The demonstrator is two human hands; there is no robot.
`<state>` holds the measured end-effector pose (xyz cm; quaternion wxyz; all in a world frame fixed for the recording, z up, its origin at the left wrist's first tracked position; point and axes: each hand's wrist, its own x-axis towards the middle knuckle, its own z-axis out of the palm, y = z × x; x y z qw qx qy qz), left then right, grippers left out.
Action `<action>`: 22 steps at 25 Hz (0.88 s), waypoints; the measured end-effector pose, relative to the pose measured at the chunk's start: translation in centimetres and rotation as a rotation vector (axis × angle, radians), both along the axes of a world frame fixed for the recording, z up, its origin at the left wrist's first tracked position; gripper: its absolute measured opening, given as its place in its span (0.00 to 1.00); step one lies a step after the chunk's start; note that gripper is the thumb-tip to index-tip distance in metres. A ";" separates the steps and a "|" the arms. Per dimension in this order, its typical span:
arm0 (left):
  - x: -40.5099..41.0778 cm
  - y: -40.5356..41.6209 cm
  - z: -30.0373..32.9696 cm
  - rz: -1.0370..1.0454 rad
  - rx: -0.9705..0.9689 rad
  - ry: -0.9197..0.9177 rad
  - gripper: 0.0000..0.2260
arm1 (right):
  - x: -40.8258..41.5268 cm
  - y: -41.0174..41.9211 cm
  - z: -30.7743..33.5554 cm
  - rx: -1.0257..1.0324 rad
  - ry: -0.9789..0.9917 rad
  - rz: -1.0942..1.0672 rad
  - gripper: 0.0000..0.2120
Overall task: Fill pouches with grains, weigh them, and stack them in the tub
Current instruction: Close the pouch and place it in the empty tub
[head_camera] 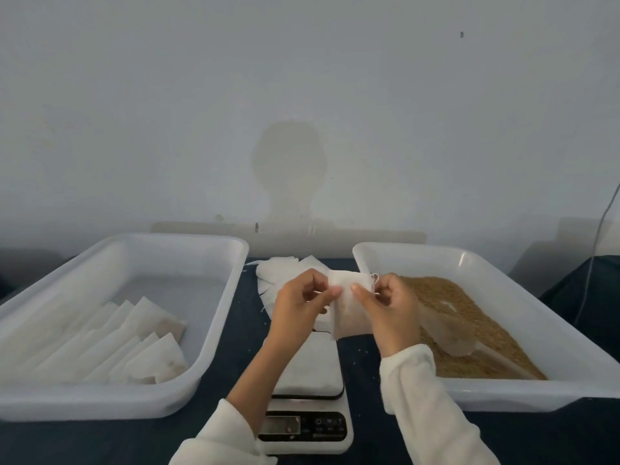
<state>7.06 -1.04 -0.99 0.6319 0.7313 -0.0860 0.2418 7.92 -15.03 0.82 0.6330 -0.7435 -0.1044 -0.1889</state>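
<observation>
A white cloth pouch (350, 305) hangs between my two hands above the scale (310, 391). My left hand (297, 302) pinches its left upper edge and my right hand (389, 305) pinches its right upper edge near the drawstring. The white tub on the left (214, 333) holds several filled pouches (134, 344) laid in overlapping rows. A second white tub on the right (570, 357) holds brown grains (446, 317) and a clear scoop (453, 333) lying in them. Behind my hands lies a pile of empty pouches (285, 270).
The scale sits on a dark blue cloth (369, 431) between the two tubs, its display (278, 426) facing me. A bare grey wall stands right behind the table. A thin cable (600, 229) hangs at the far right.
</observation>
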 end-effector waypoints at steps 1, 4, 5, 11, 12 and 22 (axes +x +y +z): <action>-0.5 1.2 -0.4 0.018 0.000 0.006 0.08 | 0.0 1.1 -0.5 -0.022 0.023 0.034 0.10; -1.4 3.7 -2.0 0.068 -0.050 0.050 0.08 | -0.1 3.5 -2.6 -0.053 0.122 0.130 0.14; -1.6 4.2 -2.5 0.070 -0.061 0.069 0.08 | 0.0 3.9 -3.3 -0.045 0.146 0.140 0.16; -1.4 5.0 -5.8 0.120 -0.041 0.181 0.09 | 1.5 4.8 -6.1 0.001 0.270 0.146 0.16; -1.2 5.0 -6.1 0.135 -0.041 0.197 0.09 | 1.7 4.8 -6.4 0.005 0.281 0.149 0.16; -0.9 7.1 -8.4 0.083 -0.052 0.208 0.14 | 2.4 3.0 -7.6 -0.007 0.164 0.164 0.10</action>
